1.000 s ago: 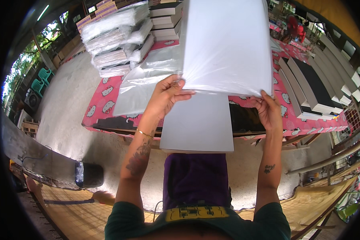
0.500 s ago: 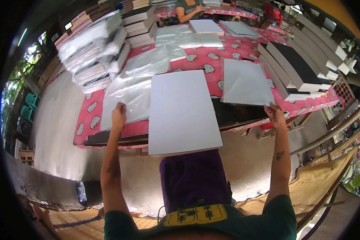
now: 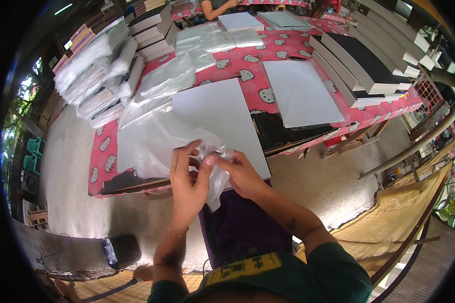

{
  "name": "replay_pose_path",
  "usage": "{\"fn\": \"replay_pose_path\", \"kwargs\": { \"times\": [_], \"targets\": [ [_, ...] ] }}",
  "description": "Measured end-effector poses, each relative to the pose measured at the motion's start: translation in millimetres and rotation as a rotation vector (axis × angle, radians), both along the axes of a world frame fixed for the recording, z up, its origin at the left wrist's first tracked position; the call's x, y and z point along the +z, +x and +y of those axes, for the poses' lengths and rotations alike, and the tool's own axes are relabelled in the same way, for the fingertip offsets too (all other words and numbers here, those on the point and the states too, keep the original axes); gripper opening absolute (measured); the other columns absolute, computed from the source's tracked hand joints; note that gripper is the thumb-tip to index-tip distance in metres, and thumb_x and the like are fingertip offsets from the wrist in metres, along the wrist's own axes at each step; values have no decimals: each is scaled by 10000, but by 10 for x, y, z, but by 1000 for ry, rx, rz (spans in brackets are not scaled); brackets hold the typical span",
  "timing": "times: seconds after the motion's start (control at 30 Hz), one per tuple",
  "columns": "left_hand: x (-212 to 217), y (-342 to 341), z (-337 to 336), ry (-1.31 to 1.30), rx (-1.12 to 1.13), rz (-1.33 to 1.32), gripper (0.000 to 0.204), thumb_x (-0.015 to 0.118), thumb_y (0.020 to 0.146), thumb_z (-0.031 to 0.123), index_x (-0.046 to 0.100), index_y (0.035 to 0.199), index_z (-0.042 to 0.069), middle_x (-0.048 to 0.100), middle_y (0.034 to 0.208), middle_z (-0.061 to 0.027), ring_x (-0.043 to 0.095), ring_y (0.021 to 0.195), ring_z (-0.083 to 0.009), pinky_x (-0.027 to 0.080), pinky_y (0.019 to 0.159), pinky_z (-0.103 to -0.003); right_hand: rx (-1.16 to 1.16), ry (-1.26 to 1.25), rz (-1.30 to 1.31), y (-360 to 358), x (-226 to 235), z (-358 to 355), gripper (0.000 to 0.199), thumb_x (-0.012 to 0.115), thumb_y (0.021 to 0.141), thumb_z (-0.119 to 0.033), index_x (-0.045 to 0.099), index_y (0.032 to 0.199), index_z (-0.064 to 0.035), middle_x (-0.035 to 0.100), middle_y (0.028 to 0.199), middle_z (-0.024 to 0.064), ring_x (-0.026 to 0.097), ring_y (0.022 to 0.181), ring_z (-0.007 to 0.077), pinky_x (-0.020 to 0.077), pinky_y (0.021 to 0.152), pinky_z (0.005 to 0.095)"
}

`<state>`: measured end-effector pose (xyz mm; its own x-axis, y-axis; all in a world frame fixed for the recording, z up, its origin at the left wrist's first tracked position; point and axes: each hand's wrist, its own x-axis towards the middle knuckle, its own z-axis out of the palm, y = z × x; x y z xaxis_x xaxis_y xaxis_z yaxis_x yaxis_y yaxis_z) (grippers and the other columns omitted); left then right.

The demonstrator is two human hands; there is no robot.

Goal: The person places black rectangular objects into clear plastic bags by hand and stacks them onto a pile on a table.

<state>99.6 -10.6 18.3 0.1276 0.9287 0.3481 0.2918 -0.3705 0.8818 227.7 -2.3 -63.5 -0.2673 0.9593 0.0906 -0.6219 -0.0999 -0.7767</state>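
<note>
My left hand (image 3: pixel 188 174) and my right hand (image 3: pixel 242 178) meet at the table's near edge. Between their fingertips is the bunched end of a clear plastic bag (image 3: pixel 154 139); both thumbs press into the plastic. The bag spreads leftward from my hands, covering the lower left part of a large white sheet (image 3: pixel 222 108), which lies on the table and reaches past its front edge. To the right lies another white sheet in clear plastic (image 3: pixel 301 96), apart from my hands.
A pink patterned cloth (image 3: pixel 237 63) covers the table. More clear bags (image 3: pixel 169 76) lie behind; plastic-wrapped piles (image 3: pixel 93 70) rise at left. Thick black-topped paper blocks (image 3: pixel 361 60) stack up at right. A purple-covered seat (image 3: pixel 232 222) stands before me. Another person's arm (image 3: pixel 220 9) shows across the table.
My hands have come together from either side, the right leaving the plastic-covered sheet. The left bag's edge has been drawn over the middle white sheet and gathered. The view has shifted slightly.
</note>
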Motion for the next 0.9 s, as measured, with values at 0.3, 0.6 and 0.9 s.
{"fn": "replay_pose_path", "kwargs": {
  "times": [0.3,0.6,0.9],
  "targets": [
    [-500,-261,244,156,303,5,148,588,922,98,580,866,-39,529,680,-54,434,631,-93,395,582,-249,-509,-90,142,149,-129,-99,247,647,886,-130,598,1109,-35,612,959,7,565,853,81,475,755,265],
    [121,-2031,1177,838,997,-244,190,483,929,98,508,1052,-45,551,982,-184,563,837,-276,490,781,-388,-796,-139,135,1682,371,-676,460,548,946,-265,447,1318,-14,534,1193,150,543,1042,236,423,966,385],
    [-230,-991,1044,19,133,396,352,577,918,310,645,1060,-4,687,883,-150,653,732,-232,511,710,-329,-656,15,-177,479,569,-417,289,551,955,-164,541,1198,-9,624,1054,81,562,918,104,437,816,238]
  ]
}}
